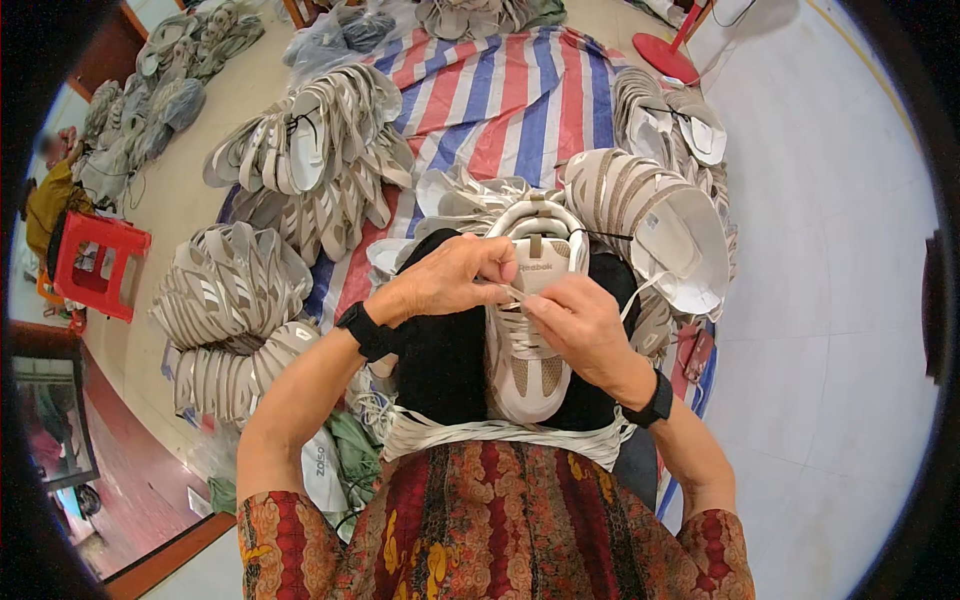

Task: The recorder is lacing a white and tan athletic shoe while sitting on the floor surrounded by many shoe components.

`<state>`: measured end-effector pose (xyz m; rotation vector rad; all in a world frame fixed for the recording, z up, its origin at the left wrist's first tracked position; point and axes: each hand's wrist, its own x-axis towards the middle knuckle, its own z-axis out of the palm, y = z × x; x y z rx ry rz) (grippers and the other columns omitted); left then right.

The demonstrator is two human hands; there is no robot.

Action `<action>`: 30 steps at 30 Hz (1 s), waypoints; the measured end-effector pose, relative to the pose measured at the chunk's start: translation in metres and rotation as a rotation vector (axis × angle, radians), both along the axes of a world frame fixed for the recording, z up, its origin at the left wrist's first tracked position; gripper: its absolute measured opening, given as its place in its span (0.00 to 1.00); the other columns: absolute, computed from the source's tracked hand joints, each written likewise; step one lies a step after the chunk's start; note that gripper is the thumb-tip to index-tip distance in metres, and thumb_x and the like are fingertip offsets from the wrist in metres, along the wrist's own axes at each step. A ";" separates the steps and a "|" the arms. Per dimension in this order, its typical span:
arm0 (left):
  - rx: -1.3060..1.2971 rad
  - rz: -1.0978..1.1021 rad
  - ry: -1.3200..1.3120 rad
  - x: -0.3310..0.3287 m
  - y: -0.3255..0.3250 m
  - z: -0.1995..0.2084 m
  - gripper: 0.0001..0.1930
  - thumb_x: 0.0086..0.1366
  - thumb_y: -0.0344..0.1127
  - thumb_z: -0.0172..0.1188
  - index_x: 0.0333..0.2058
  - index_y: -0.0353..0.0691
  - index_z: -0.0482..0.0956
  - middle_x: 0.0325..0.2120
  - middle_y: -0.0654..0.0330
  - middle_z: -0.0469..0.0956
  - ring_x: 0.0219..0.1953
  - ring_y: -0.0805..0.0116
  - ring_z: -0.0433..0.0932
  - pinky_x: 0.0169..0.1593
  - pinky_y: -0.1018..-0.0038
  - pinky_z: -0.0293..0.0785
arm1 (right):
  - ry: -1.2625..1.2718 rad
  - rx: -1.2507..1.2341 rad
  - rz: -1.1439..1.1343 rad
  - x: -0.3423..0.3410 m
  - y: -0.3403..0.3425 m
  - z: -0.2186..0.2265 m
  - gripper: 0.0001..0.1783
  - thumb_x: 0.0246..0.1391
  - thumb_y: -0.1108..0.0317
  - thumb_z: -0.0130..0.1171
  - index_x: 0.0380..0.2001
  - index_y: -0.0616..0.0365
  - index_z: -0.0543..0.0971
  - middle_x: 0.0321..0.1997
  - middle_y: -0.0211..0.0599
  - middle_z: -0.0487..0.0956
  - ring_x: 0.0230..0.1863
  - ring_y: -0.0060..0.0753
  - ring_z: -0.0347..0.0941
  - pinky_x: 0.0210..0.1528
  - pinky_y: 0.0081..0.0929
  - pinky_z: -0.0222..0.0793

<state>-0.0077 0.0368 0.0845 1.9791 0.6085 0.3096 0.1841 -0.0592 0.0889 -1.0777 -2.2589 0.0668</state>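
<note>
A white and beige sneaker [535, 385] rests on my black-clad lap, its toe toward me and its opening away. My left hand [450, 278] is closed in a pinch over the tongue, on a white shoelace [515, 293]. Just to its right, my right hand [583, 325] pinches the same lace close by, with the fingertips of both hands almost meeting. Crossed lacing shows below them on the shoe's front. A bundle of white laces [510, 433] lies across my lap between the toe and my patterned shirt.
Bundles of beige shoe uppers [235, 285] stand on the left, with more uppers [650, 225] at the right. Beneath them spreads a red, white and blue striped sheet [490, 105]. A red stool [100, 262] is at far left, and a red round base [665, 58] at the back right.
</note>
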 end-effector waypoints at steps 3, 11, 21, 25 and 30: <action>0.235 0.052 -0.138 0.003 -0.004 -0.009 0.11 0.48 0.32 0.61 0.27 0.38 0.68 0.16 0.57 0.71 0.22 0.60 0.70 0.30 0.70 0.65 | -0.087 0.012 -0.008 -0.005 0.004 -0.001 0.09 0.38 0.71 0.55 0.28 0.57 0.72 0.25 0.32 0.69 0.28 0.34 0.68 0.29 0.30 0.62; 0.186 0.009 -0.123 0.000 -0.004 -0.010 0.07 0.50 0.30 0.60 0.26 0.42 0.70 0.21 0.64 0.72 0.29 0.63 0.67 0.39 0.70 0.62 | -0.157 -0.025 -0.038 -0.015 0.003 -0.012 0.05 0.41 0.70 0.53 0.23 0.57 0.69 0.23 0.34 0.67 0.25 0.34 0.68 0.25 0.31 0.63; 0.377 -0.092 -0.231 -0.002 -0.009 -0.021 0.06 0.48 0.27 0.58 0.27 0.44 0.75 0.24 0.66 0.74 0.31 0.65 0.70 0.45 0.70 0.57 | -0.138 0.168 0.009 0.001 -0.001 -0.012 0.11 0.36 0.73 0.61 0.27 0.60 0.73 0.23 0.33 0.70 0.24 0.32 0.68 0.23 0.27 0.62; 0.492 -0.136 -0.213 0.002 -0.011 -0.019 0.05 0.49 0.29 0.60 0.26 0.44 0.75 0.24 0.67 0.74 0.31 0.66 0.70 0.46 0.69 0.56 | -0.096 0.193 -0.010 -0.005 -0.002 -0.011 0.11 0.36 0.73 0.62 0.27 0.61 0.73 0.24 0.33 0.70 0.24 0.32 0.69 0.23 0.28 0.63; 0.462 -0.118 -0.172 0.002 -0.010 -0.023 0.06 0.48 0.33 0.63 0.25 0.45 0.75 0.23 0.68 0.73 0.33 0.69 0.70 0.47 0.70 0.54 | 0.059 0.025 -0.076 0.003 -0.007 -0.003 0.13 0.37 0.72 0.63 0.30 0.59 0.74 0.28 0.37 0.72 0.29 0.37 0.70 0.28 0.30 0.66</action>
